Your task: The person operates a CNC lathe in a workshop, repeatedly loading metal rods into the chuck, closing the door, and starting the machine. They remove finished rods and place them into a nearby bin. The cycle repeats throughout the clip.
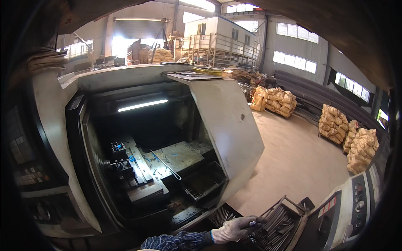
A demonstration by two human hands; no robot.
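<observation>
My right hand [234, 229], in a pale knit glove with a striped blue sleeve behind it, reached into the metal crate [289, 217] at the lower edge, fingers curled around a thin grey steel rod [253, 224]. The rods [276, 226] lay there in a dark, loose bundle, long and slender, just beside the open lathe [138, 159]. My left hand was out of sight.

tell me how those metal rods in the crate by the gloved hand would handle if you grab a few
The metal rods look thin, straight and dark, so probably stiff and heavy for their size. They lie loosely heaped in the crate, so they would likely roll and slide against each other. The gloved hand may grip them better than bare skin.
</observation>
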